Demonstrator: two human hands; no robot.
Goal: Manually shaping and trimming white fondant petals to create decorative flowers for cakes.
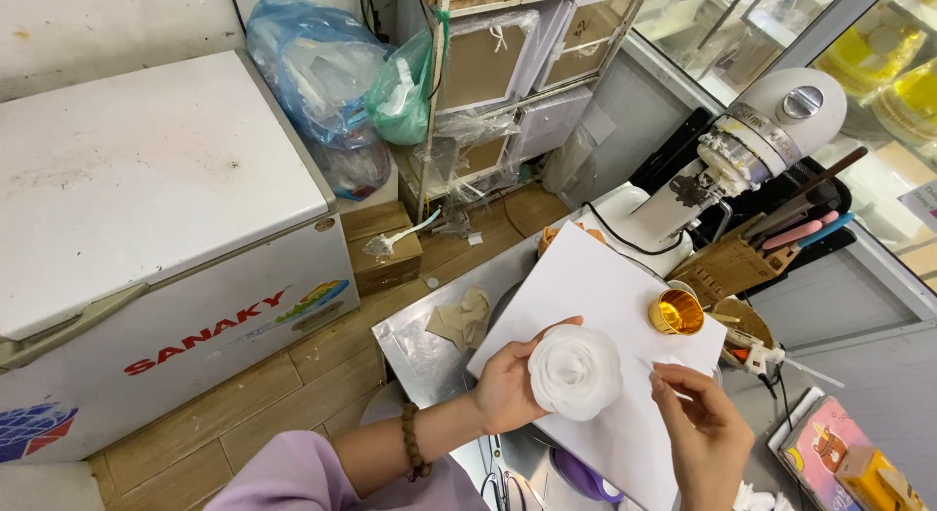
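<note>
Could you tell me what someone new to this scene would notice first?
The eye lands first on the white layered flower, held in the left hand over a white sheet at lower centre, with the right hand pinching something small beside it. Next comes the shiny gold cup on the sheet's right edge, then the large white chest freezer filling the left side.

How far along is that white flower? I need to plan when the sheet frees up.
Done: the white flower already has several ruffled layers, cupped in the left hand above the white sheet. In hand: the right hand pinches a small white piece beside it. Left: that piece is not yet attached; the gold cup sits untouched.
</note>
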